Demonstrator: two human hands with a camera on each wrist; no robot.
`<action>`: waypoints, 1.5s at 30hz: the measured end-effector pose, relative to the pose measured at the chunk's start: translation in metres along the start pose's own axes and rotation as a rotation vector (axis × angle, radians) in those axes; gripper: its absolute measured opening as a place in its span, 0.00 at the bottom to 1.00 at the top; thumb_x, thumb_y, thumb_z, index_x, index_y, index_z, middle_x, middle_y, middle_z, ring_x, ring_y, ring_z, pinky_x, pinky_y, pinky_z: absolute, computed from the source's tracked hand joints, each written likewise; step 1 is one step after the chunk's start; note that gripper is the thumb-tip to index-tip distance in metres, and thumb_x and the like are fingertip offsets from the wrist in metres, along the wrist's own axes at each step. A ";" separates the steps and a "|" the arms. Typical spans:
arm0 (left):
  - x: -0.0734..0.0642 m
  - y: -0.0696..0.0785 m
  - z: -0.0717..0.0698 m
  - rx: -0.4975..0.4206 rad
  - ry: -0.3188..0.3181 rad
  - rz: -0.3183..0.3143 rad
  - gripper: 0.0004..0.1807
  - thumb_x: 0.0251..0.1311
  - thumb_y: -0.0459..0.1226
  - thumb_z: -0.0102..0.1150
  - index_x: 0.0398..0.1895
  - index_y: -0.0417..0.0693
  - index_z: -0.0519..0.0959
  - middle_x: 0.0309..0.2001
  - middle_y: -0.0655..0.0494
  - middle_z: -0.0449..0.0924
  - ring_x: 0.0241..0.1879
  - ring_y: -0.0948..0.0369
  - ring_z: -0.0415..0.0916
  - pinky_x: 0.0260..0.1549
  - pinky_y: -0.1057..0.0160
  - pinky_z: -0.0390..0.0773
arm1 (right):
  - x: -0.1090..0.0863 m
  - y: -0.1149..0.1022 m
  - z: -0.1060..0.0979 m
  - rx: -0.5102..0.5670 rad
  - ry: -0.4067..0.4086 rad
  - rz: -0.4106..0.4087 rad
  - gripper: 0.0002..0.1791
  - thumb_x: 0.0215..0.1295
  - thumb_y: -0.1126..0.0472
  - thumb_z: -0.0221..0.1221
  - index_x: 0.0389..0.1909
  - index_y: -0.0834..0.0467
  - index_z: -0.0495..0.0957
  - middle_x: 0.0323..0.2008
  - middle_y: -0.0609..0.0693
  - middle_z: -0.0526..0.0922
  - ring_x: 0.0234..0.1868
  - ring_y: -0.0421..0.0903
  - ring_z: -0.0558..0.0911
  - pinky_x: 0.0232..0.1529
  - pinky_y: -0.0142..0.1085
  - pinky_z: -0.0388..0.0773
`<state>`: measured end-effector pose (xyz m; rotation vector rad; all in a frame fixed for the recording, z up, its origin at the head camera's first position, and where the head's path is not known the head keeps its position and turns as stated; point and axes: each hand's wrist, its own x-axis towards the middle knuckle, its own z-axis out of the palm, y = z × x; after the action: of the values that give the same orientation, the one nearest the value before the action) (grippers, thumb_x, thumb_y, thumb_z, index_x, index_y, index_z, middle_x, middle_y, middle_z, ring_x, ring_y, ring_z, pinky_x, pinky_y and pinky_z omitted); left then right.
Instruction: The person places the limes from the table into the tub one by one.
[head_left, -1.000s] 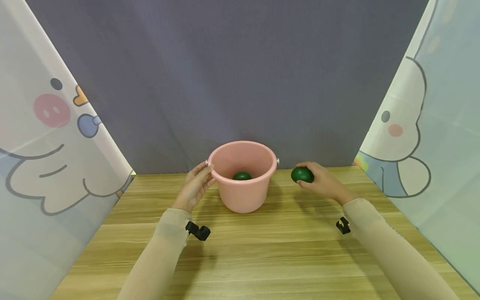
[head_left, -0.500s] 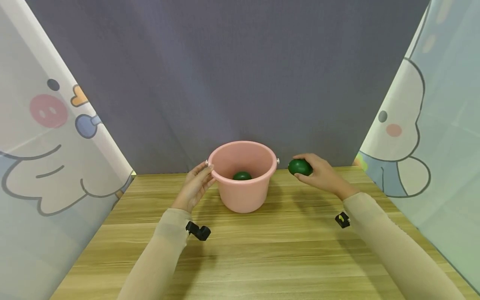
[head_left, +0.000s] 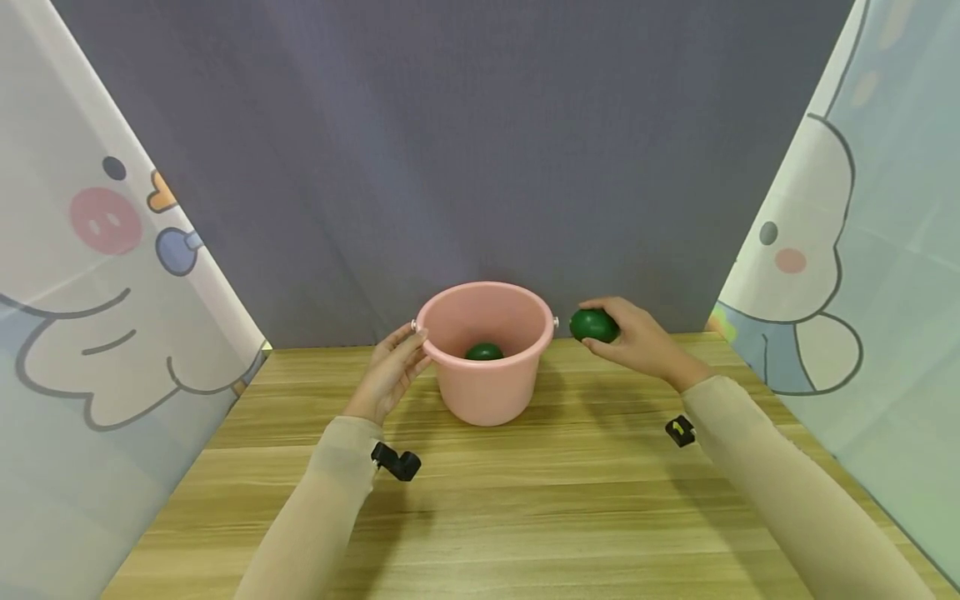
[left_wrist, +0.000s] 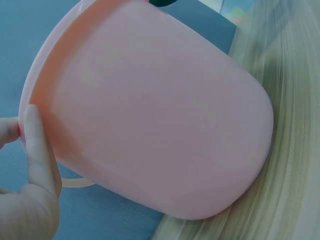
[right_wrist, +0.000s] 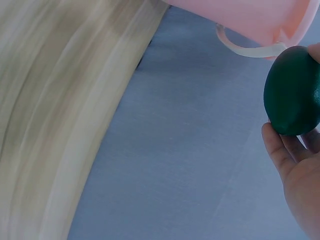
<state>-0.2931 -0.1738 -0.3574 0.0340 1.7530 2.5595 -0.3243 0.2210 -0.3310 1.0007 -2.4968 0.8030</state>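
Note:
A pink plastic bucket (head_left: 487, 392) stands upright near the back of the wooden table. Its inner bottom holds a dark green oval thing (head_left: 484, 352), partly hidden by the front rim. My left hand (head_left: 392, 371) grips the bucket's rim at the left; the left wrist view has a finger (left_wrist: 37, 145) lying along the wall just under the lip (left_wrist: 50, 55). To the right of the bucket and raised above the table, my right hand (head_left: 637, 337) holds a glossy dark green egg-shaped object (head_left: 595, 326), fingers around it in the right wrist view (right_wrist: 292, 92).
The wooden table (head_left: 525, 517) ends at a dark grey-blue curtain (head_left: 480, 167) right behind the bucket. Cartoon-printed panels flank it, left (head_left: 60, 350) and right (head_left: 885, 250). A pale bucket handle (right_wrist: 250, 51) hangs behind the bucket. Both wrists carry small black cameras (head_left: 396, 462).
My right hand has risen a little and shifted left toward the bucket, carrying the green egg-shaped object. The left hand and the bucket have stayed where they were.

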 end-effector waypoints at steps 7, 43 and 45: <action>0.000 0.000 0.000 0.000 0.000 -0.003 0.41 0.71 0.38 0.59 0.79 0.42 0.48 0.65 0.41 0.63 0.40 0.66 0.77 0.47 0.74 0.82 | 0.012 -0.008 -0.006 -0.014 0.002 -0.040 0.30 0.65 0.60 0.68 0.66 0.60 0.71 0.58 0.60 0.75 0.48 0.54 0.79 0.42 0.49 0.85; 0.001 -0.001 0.002 -0.005 0.000 -0.009 0.42 0.71 0.38 0.59 0.80 0.43 0.47 0.66 0.41 0.62 0.41 0.65 0.77 0.48 0.73 0.82 | 0.053 -0.042 0.008 0.089 -0.026 -0.069 0.30 0.64 0.58 0.69 0.65 0.60 0.72 0.59 0.57 0.74 0.52 0.52 0.77 0.49 0.47 0.83; 0.001 -0.001 0.002 -0.005 0.001 -0.005 0.41 0.71 0.38 0.59 0.79 0.43 0.48 0.65 0.41 0.63 0.41 0.65 0.77 0.48 0.73 0.82 | 0.054 -0.043 0.010 0.092 -0.028 -0.065 0.29 0.65 0.58 0.69 0.65 0.59 0.72 0.58 0.57 0.74 0.51 0.51 0.77 0.48 0.46 0.83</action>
<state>-0.2941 -0.1710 -0.3579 0.0282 1.7440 2.5606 -0.3324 0.1612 -0.2968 1.1255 -2.4560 0.8963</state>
